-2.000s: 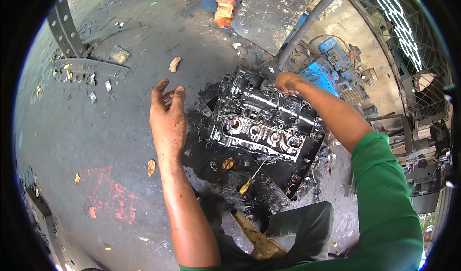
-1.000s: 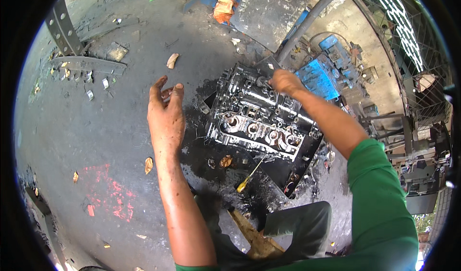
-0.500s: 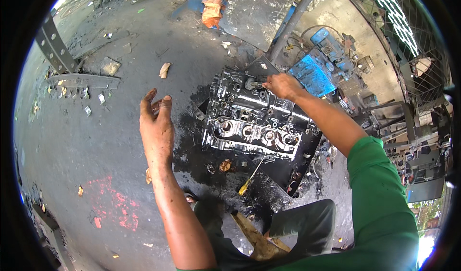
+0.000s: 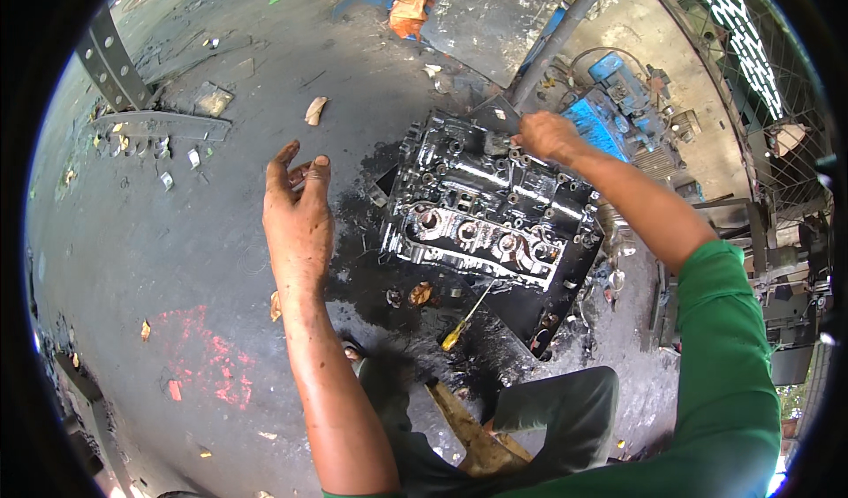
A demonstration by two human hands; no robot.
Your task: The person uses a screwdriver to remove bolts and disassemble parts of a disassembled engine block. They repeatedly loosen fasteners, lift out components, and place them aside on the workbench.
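An oily, wet cylinder head (image 4: 473, 199) lies tilted in front of me, with shiny black channels and a pale metal face along its near side. At its far right edge my right hand (image 4: 548, 136) is closed around a short, brush-like tool (image 4: 497, 143). The tool's greyish end rests on or just over the metal; its handle is hidden in my fist. My left hand (image 4: 299, 215) hangs in the air left of the cylinder head, empty, with fingers bent and apart. A screwdriver with a yellow handle (image 4: 454, 334) lies near the part's front edge.
A dark metal plate (image 4: 530, 317) shows beneath the cylinder head. Beyond my right arm stands blue machinery (image 4: 594, 127), beside a slanted grey pole (image 4: 565, 34). A perforated metal beam (image 4: 115, 65) is at far left. Dry leaves (image 4: 420, 294) lie on the oil-stained floor.
My right hand has moved slightly right and away from me along the cylinder head, with the tool still in it. My left hand stays raised and open. The whole view has shifted a little.
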